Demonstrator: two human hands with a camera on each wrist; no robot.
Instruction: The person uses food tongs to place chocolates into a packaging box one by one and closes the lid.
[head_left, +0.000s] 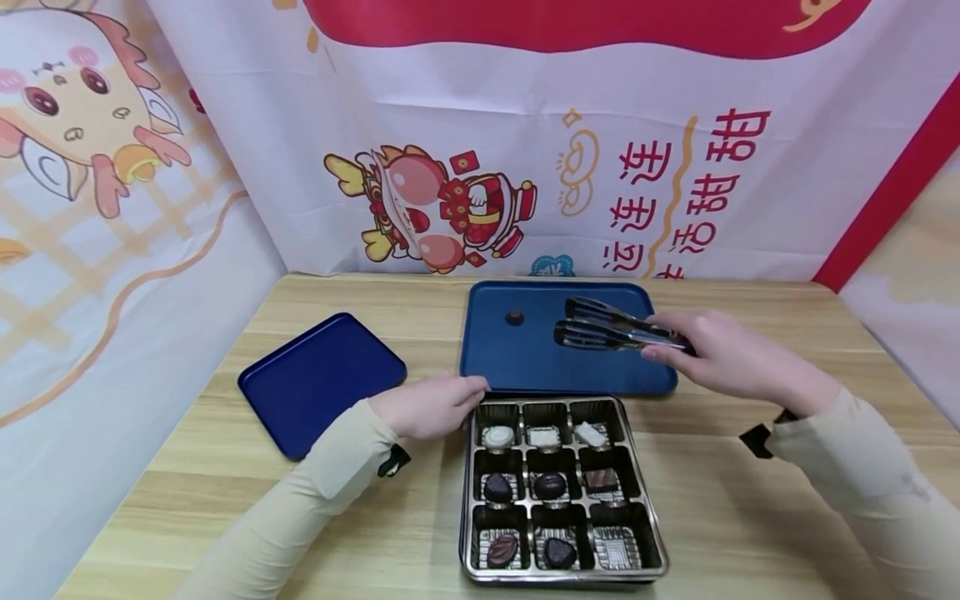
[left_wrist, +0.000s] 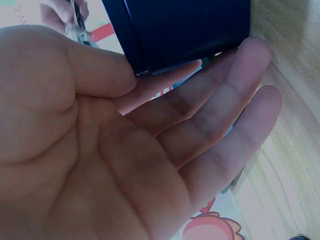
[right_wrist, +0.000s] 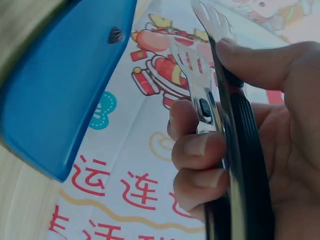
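Note:
My right hand (head_left: 738, 360) grips a pair of metal serving tongs (head_left: 600, 333) with dark handles above the right part of a blue tray (head_left: 480, 358). The tongs' slotted ends stand apart with nothing between them. One small dark chocolate (head_left: 513, 317) lies on that tray, left of the tongs. With thumb and index finger, my left hand (head_left: 435, 406) holds the far left corner of a chocolate box (head_left: 467, 500); its other fingers are loosely extended. White and dark chocolates sit singly in the box's compartments, and the near right compartment (head_left: 617, 547) is bare.
A smaller dark blue tray (head_left: 322, 383) lies tilted on the wooden table (head_left: 187, 483), beyond my left forearm. Behind the table's far edge hangs a printed white and red cloth (head_left: 292, 167). The box stands close against the near edge of the larger tray.

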